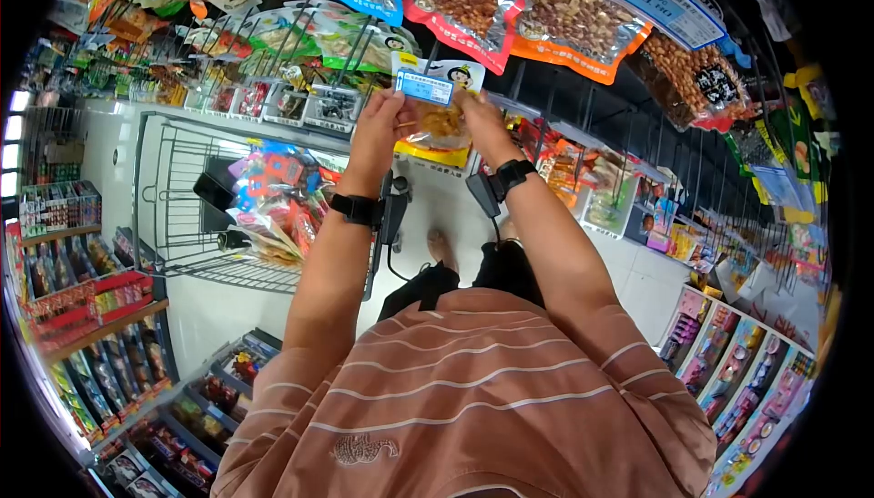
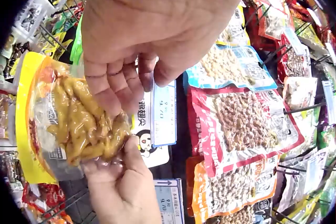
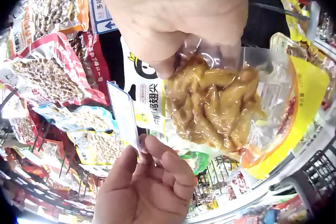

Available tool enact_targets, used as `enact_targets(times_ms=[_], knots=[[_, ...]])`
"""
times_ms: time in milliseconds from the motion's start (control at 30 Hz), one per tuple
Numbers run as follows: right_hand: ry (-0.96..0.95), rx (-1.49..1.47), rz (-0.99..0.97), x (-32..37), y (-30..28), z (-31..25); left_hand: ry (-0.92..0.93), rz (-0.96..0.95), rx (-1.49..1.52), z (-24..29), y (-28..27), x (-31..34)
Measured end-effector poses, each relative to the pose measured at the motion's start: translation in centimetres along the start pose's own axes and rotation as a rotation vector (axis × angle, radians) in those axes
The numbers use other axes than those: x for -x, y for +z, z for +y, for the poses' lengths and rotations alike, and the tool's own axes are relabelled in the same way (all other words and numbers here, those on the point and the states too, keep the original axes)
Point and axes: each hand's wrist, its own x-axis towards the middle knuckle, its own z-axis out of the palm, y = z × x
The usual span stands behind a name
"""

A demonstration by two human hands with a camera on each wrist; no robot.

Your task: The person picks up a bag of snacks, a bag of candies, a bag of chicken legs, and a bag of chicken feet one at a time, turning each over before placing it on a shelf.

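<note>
A clear-fronted bag of brown food with a yellow bottom edge hangs at the rack; it fills much of the right wrist view. My left hand pinches the end of a blue-and-white price tag between thumb and fingers, as the right wrist view shows with the tag. The right hand grips the side of the bag, its thumb on the clear plastic in the left wrist view. The left hand's curled fingers lie over the bag's other side there.
Nut packets hang from hooks above and to the right. A wire shopping cart with colourful packages stands to the left. Snack shelves are at the lower left, and another display stands at the lower right.
</note>
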Motion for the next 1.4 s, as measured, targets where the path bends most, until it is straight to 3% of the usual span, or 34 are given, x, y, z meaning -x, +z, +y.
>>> enact_targets(times_ms=[333, 467, 667, 867, 967, 1067, 1200, 1233, 1300, 1400], knots=[[0.061, 0.091, 0.043, 0.8, 0.8, -1.4, -0.022, -0.011, -0.014, -0.3, -0.2, 0.5], [-0.007, -0.001, 0.017, -1.8, 0.7, 2.0, -0.036, -0.021, -0.009, -0.6, -0.4, 0.5], [-0.003, -0.009, 0.032, -1.0, 1.2, 0.9, -0.033, -0.034, -0.005, -1.1, -0.7, 0.4], [-0.033, -0.087, 0.041, -4.3, 1.0, 5.1, -0.041, -0.016, 0.002, -0.9, -0.8, 0.9], [-0.035, 0.038, 0.125, -1.8, 1.6, 1.0, -0.059, -0.012, -0.022, -1.0, -1.3, 1.1], [-0.076, -0.261, -0.005, -7.3, 0.7, 5.7, -0.071, -0.025, 0.010, -1.6, -2.2, 1.5], [-0.176, -0.072, 0.161, -6.8, 0.8, 3.2, -0.131, 0.040, -0.017, -2.1, -3.1, 2.9], [-0.327, -0.028, 0.194, -8.4, 0.8, 4.3, -0.135, 0.044, -0.010, -2.4, -3.7, 3.4], [-0.373, -0.041, 0.233, -9.9, 1.0, 4.9, -0.144, 0.063, -0.004, -3.1, -4.7, 4.0], [-0.287, 0.142, 0.381, -12.0, 0.7, 5.3, -0.166, 0.099, -0.007, -4.0, -6.4, 5.2]])
